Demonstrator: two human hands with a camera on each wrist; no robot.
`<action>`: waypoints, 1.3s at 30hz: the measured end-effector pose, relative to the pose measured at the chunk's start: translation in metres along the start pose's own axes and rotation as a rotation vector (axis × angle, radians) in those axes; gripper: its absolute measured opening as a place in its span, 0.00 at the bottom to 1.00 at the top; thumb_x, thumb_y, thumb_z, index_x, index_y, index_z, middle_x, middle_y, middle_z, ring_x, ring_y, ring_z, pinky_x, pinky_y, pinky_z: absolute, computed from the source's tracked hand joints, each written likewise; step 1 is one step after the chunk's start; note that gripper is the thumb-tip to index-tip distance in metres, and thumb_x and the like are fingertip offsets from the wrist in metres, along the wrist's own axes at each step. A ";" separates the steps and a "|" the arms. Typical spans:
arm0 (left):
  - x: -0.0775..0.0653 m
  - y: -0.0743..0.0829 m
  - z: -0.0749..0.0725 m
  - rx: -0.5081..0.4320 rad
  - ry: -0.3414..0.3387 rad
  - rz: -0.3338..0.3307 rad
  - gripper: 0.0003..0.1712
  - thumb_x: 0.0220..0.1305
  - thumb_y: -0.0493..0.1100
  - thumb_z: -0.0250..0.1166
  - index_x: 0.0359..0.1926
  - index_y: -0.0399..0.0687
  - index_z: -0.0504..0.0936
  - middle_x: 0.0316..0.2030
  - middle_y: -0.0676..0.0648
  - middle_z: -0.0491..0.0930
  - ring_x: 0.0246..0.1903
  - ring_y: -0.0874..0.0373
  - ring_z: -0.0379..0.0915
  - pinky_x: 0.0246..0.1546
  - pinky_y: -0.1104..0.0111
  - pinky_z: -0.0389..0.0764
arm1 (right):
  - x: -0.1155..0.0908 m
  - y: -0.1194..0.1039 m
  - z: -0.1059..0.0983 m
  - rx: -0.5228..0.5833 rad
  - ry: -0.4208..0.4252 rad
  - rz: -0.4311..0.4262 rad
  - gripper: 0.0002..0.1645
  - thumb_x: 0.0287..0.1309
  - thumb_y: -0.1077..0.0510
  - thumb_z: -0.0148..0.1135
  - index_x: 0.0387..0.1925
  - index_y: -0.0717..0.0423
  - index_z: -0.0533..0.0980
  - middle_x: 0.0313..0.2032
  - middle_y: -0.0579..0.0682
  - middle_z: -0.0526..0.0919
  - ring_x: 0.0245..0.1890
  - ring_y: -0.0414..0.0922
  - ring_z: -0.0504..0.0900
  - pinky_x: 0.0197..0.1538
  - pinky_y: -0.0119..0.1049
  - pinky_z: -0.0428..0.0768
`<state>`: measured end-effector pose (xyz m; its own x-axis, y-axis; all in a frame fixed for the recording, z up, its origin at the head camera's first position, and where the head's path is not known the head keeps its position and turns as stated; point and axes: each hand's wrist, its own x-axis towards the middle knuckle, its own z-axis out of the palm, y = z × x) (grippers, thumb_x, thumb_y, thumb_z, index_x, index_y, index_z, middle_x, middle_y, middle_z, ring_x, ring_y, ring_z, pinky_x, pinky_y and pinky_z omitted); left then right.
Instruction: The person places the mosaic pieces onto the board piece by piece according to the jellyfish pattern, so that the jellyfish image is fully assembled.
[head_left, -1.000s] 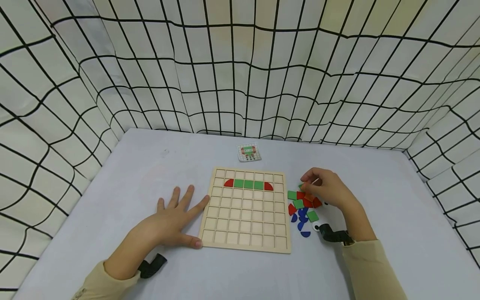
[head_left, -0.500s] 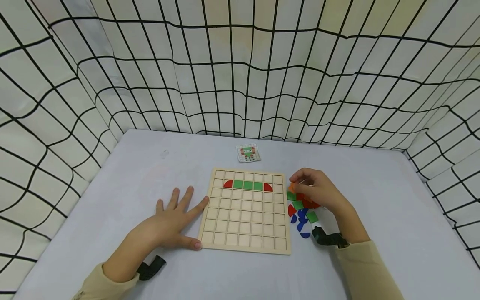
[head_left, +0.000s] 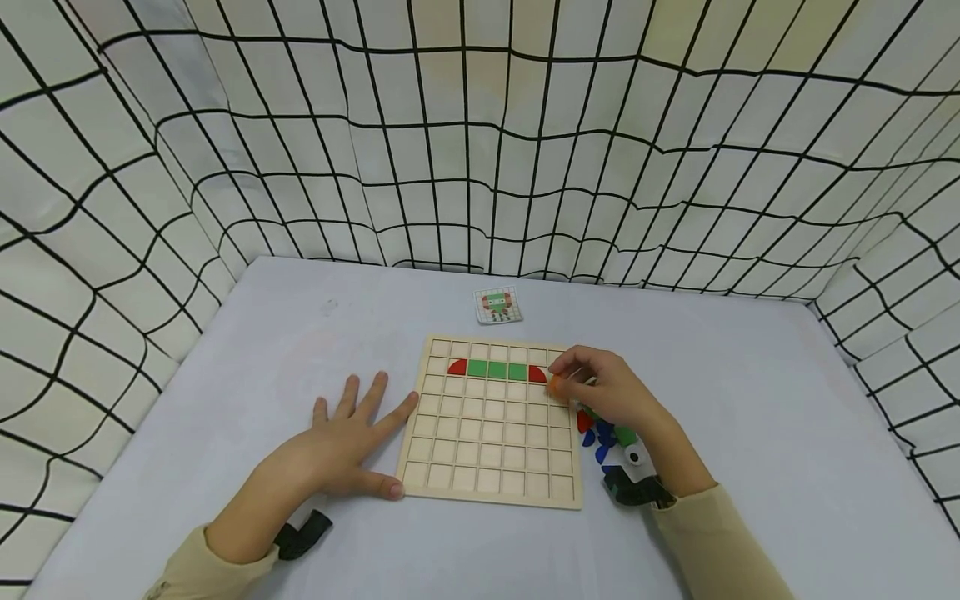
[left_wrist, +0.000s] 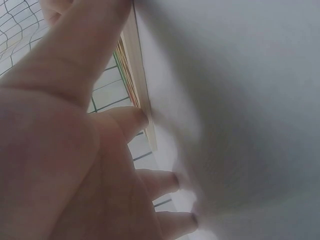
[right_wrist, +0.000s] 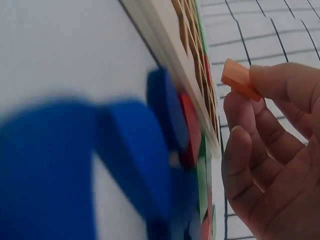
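Progress: one row is laid on the board, toward its far edge: three green squares side by side, with a red end piece on the left and another red end piece on the right. Beyond the far edge, the card lies face up with a small red-and-green figure. Its lower parts, too small to read well, seem to have no match on the board, so I judge this an early stage, with most of the laying left.

Right hand: grip narrow, thumb and finger pinching an orange piece. The orange piece is at the board's right side, just near of and right of the right red end piece. The right wrist view shows it held up off the board; the exact cell below it cannot be told.

Left hand: grip wide, fingers spread on the desk, holding nothing. Forefinger and thumb touch the board's left side, the thumb at the near corner.

Unplaced stock, right of the board: blue pieces, a red piece, a green piece and a white disc with a dark centre. The right hand and wrist cover part of the pile; full count not possible.
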<state>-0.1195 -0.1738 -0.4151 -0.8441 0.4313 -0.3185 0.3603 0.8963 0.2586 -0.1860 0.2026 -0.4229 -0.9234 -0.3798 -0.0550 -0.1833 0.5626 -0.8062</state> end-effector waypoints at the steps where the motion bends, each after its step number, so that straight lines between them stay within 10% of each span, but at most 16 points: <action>1: 0.000 0.000 0.000 0.000 0.000 0.001 0.67 0.42 0.79 0.66 0.80 0.64 0.48 0.78 0.32 0.35 0.73 0.23 0.26 0.58 0.21 0.39 | 0.000 -0.002 0.002 -0.014 -0.004 0.002 0.10 0.63 0.59 0.65 0.46 0.51 0.80 0.43 0.47 0.83 0.41 0.46 0.81 0.40 0.39 0.83; 9: 0.000 -0.001 0.001 0.010 0.007 0.007 0.67 0.43 0.79 0.66 0.80 0.64 0.48 0.78 0.32 0.35 0.73 0.23 0.27 0.58 0.21 0.40 | -0.001 -0.012 0.011 -0.179 -0.008 -0.051 0.10 0.64 0.60 0.64 0.46 0.47 0.80 0.44 0.44 0.85 0.40 0.42 0.82 0.43 0.37 0.81; 39: 0.000 0.001 -0.001 0.001 -0.011 0.000 0.67 0.43 0.79 0.66 0.80 0.65 0.47 0.78 0.32 0.34 0.73 0.23 0.26 0.59 0.22 0.40 | -0.006 -0.011 -0.005 -0.188 0.037 -0.043 0.10 0.65 0.58 0.64 0.48 0.50 0.80 0.45 0.45 0.85 0.45 0.43 0.83 0.47 0.42 0.82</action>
<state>-0.1196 -0.1731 -0.4137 -0.8398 0.4322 -0.3286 0.3605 0.8964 0.2578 -0.1799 0.2028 -0.4106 -0.9245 -0.3812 0.0015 -0.2795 0.6750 -0.6829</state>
